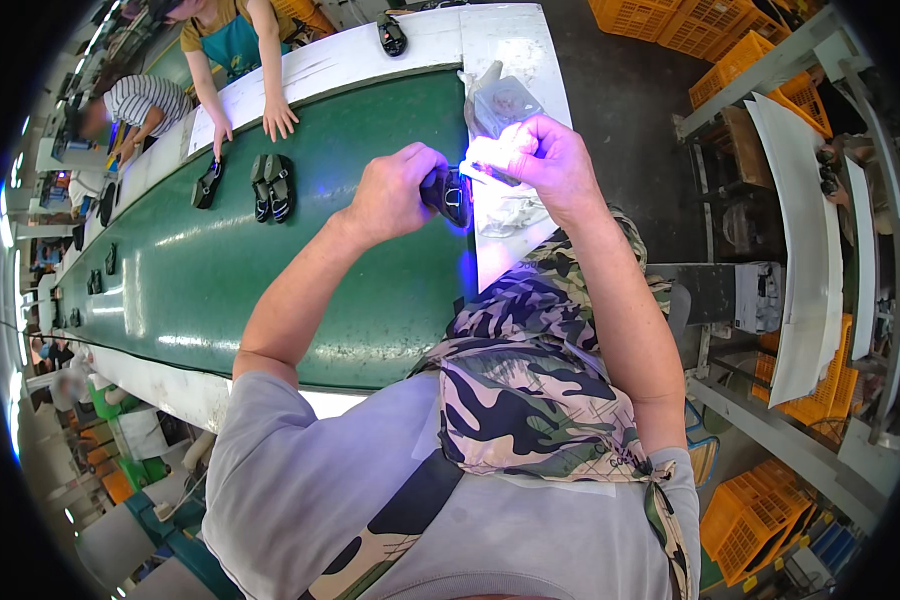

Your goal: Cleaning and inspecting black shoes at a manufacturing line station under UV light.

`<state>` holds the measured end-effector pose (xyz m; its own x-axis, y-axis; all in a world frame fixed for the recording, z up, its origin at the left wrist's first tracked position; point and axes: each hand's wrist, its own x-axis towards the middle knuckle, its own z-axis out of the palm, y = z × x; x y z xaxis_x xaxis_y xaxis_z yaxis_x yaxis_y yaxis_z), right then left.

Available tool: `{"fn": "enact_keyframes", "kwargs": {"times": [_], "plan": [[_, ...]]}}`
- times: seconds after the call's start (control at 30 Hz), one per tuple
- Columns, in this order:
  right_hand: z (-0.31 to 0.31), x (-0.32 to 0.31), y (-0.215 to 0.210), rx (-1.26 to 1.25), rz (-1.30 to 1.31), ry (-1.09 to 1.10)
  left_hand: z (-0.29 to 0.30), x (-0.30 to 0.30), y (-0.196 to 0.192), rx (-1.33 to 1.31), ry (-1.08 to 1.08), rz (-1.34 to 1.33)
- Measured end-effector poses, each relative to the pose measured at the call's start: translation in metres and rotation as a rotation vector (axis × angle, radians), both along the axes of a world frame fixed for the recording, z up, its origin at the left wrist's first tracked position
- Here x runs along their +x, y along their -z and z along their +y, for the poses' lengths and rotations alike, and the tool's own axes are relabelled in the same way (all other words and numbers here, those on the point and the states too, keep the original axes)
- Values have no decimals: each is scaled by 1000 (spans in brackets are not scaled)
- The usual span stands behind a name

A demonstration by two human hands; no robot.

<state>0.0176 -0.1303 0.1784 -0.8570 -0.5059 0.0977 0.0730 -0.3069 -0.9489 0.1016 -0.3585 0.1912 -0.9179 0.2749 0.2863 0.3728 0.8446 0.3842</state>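
Left hand [395,192] clenched round dark shoe [451,196] at green belt [230,270] edge, right hand [530,155] pinching clear bag [505,103]

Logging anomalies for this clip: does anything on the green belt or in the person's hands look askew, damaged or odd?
Nothing looks damaged or spilled. The left hand holds a small dark shoe and the right hand a slim tool; a blue-violet glow lights both. On the green conveyor belt a pair of shoes lies side by side and a single shoe lies slightly angled.
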Motion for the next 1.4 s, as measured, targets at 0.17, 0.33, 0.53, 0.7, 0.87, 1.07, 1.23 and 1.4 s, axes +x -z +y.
{"fn": "enact_keyframes", "kwargs": {"times": [0.17,0.33,0.53,0.7,0.87,1.07,1.23,1.4], "plan": [[-2,0,0,-15,-26,-3,-2,0,1,86,60,-151],[-2,-1,1,-1,-42,6,-4,0,-8,49,93,-347],[1,1,-2,-51,-100,-10,-2,0,-17,237,127,-586],[2,2,-4,-43,-94,24,-8,-2,-5,210,165,-639],[1,6,-17,-49,-9,50,-13,-1,1,301,169,-793],[-1,2,-15,10,153,83,-17,4,10,534,191,-970],[0,-2,0,115,239,125,-20,8,27,680,154,-1088],[-4,3,4,102,241,115,-20,11,35,959,101,-1211]]}}
